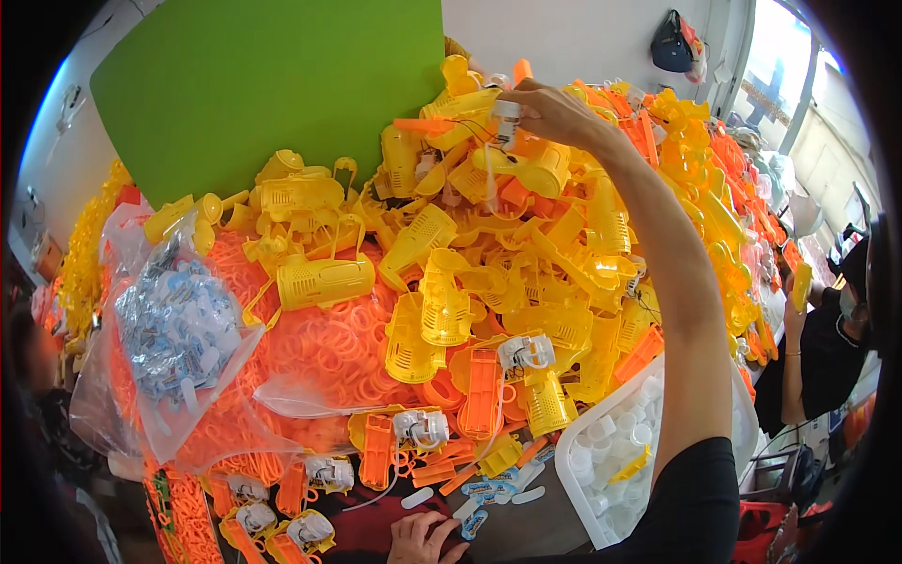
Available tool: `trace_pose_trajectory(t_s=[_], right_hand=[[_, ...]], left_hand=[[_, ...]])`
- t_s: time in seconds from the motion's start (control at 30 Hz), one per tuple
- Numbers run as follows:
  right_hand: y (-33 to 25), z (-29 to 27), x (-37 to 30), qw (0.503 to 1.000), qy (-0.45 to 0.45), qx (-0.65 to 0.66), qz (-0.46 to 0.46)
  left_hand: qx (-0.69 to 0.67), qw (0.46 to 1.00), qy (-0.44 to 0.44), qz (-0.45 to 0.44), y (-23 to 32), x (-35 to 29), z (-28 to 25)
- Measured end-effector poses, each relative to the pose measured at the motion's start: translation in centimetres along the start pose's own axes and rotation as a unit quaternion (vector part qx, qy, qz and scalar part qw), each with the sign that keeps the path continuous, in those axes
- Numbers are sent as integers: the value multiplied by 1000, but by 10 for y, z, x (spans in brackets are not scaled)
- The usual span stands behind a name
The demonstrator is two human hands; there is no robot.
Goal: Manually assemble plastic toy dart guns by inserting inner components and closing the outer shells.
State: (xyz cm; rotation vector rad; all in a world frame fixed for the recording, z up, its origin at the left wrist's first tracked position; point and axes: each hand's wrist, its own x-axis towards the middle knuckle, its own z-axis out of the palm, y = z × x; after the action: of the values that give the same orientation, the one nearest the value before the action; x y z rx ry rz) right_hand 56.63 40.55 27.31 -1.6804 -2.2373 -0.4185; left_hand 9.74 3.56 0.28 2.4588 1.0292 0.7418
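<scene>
My right hand [550, 111] reaches to the far side of a big heap of yellow plastic housings [442, 301]. Its fingers close on a white cylindrical part [506, 120] with thin wires hanging from it. Beside that part an orange strip [423, 124] lies across the yellow pieces. Low in the picture, my left hand [423, 538] rests on the worktop with its fingers spread, close to small white and blue oval pieces [474, 523]. Partly built units, each a white part with an orange piece, stand near it, among them one unit [419, 429] just above the hand.
A white tub [584, 498] of translucent white caps stands at right. Clear bags hold orange rings [329, 367] and blue-and-white pieces [178, 329] at left. A green panel [282, 85] rises behind the heap. At far right a co-worker [827, 329] holds a yellow piece.
</scene>
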Motion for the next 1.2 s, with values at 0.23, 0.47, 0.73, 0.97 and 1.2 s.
trace_pose_trajectory(t_s=[0.23,0.47,0.73,0.97,1.2], right_hand=[[4,-45,-28,880,169,440,55],[154,-77,-8,599,356,674,245],[159,-23,-20,711,408,258,511],[103,2,22,890,224,-91,386],[63,62,86,973,112,136,146]], left_hand=[[-1,1000,-7,-7,1,1,-3],[8,1000,9,-2,2,4,-1],[-2,997,-83,4,-14,-17,0],[-16,998,-57,-38,-15,-19,5],[-16,998,-67,8,-19,-20,13]])
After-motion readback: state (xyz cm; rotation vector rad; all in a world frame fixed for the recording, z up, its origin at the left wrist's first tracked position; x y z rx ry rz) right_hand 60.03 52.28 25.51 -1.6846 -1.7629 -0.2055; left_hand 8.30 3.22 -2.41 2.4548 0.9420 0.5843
